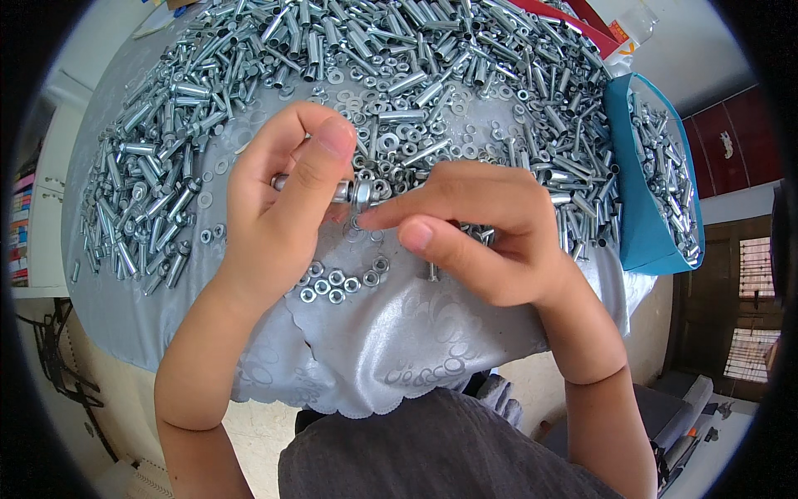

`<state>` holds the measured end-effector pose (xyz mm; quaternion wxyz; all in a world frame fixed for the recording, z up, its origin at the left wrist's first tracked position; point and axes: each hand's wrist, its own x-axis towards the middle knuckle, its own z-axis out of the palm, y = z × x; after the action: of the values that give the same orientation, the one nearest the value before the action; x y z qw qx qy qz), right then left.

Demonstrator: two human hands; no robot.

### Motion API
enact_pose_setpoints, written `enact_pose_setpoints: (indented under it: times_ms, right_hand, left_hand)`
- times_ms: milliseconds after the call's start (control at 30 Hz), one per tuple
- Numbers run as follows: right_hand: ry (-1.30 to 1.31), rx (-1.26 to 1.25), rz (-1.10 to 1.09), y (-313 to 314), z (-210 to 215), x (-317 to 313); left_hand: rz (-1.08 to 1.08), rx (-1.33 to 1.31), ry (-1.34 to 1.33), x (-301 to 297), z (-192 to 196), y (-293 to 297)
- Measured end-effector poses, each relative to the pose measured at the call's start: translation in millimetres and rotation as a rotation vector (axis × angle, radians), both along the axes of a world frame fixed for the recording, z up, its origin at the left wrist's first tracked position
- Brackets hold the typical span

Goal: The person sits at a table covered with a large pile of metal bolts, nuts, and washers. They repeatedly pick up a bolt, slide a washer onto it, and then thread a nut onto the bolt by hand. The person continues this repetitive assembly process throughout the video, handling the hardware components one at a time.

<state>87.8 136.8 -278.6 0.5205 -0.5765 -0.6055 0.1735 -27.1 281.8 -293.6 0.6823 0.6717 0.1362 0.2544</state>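
My left hand [274, 200] is closed around a metal anchor bolt [341, 192], its thumb lying along the top. The sleeve passes through the fist, and one end shows at the left. A hex nut [362, 195] sits at the bolt's right end. My right hand [503, 237] is beside it, index fingertip at the nut and thumb held apart from the finger; its other fingers are curled and partly hidden. Below the hands, several loose hex nuts [336, 278] lie on the silver tablecloth [416, 320].
A wide heap of anchor bolts and sleeves [366, 41] covers the back and both sides. Washers [389, 142] are scattered mid-table. At the right edge stands a teal box [644, 216] holding more bolts; a red tray [573, 21] and a clear plastic container [636, 23] are behind it.
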Motion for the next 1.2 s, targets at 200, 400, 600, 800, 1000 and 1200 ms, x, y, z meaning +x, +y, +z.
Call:
enact_pose_setpoints:
  times_ms: [200,400,600,800,1000,1200]
  right_hand:
    - [-0.042,0.097,-0.140,5.7,-9.7,0.5]
    - [0.013,0.037,-0.051,0.1,2.0,-2.9]
    - [-0.031,0.037,-0.115,2.2,1.7,-2.9]
    - [-0.315,0.154,-0.172,5.4,-8.0,-3.8]
    - [-0.533,0.285,-0.232,7.9,-16.2,1.9]
    - [-0.574,0.199,-0.256,7.4,-13.6,-2.9]
  left_hand:
    - [-0.042,0.032,0.076,-4.2,4.8,1.2]
    - [0.020,0.059,0.018,1.7,2.5,-1.4]
    - [-0.024,-0.049,0.042,0.2,-0.5,3.3]
    - [-0.080,-0.092,0.052,0.2,-1.3,4.6]
    - [-0.179,-0.078,0.055,-1.1,0.0,2.5]
    - [-0.227,-0.063,0.048,-1.5,1.3,3.9]
